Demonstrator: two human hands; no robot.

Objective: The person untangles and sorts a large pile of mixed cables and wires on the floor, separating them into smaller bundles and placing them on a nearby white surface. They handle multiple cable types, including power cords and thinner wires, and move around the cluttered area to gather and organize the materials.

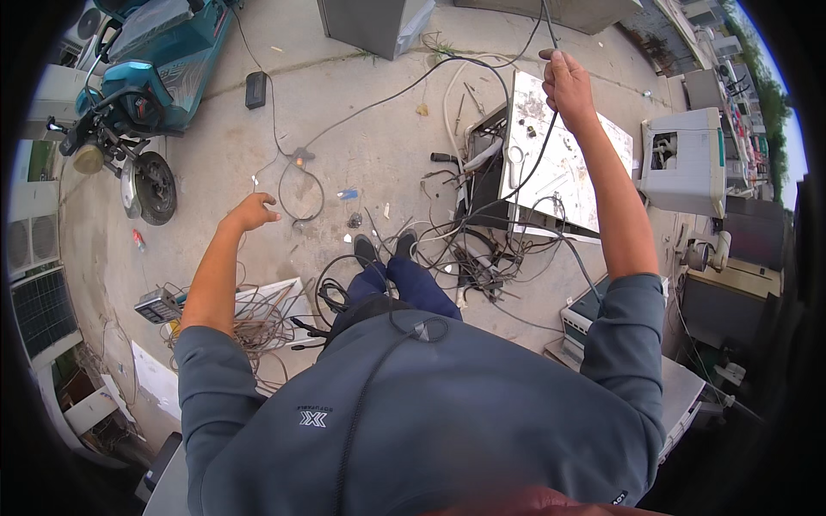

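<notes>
My right hand (570, 93) is raised at the far right, its fingers closed around a long black cable (541, 157). The cable runs up past the fist and also hangs down across a dirty white metal panel (589, 155) on an opened appliance. My left hand (253, 212) hovers over the concrete at the left, fingers apart and holding nothing. Nearest to it is a loop of thin dark cable (322, 196) on the ground. In front of my shoes, beside the panel, lies a tangle of black and grey cables (486, 268).
A teal cargo tricycle (142, 90) stands far left, with a black box-shaped adapter (255, 89) on a cord nearby. Brownish wire (258, 320) lies heaped beside my left arm. A white appliance casing (688, 163) stands at right; a grey cabinet (366, 26) is at the back.
</notes>
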